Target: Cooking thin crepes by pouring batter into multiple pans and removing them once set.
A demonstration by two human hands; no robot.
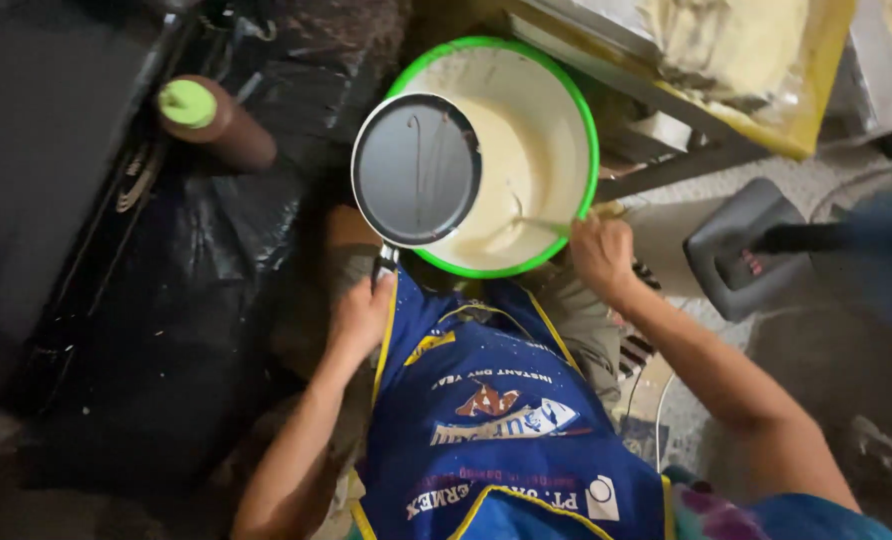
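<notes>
My left hand (361,312) grips the handle of a small dark non-stick pan (416,168), held over the left side of a white bucket with a green rim (591,130). A thin streak of batter marks the pan's face. Pale creamy batter (511,195) fills the bucket. My right hand (600,255) is at the bucket's near rim, closed on a thin utensil (544,224) whose end dips into the batter. A blue printed apron (486,420) covers my lap below both hands.
A brown squeeze bottle with a green cap (211,118) stands at the left on black plastic sheeting (196,300). A yellow tray with pale dough (736,50) sits on a metal shelf behind the bucket. A dark grey fan base (741,250) is at right.
</notes>
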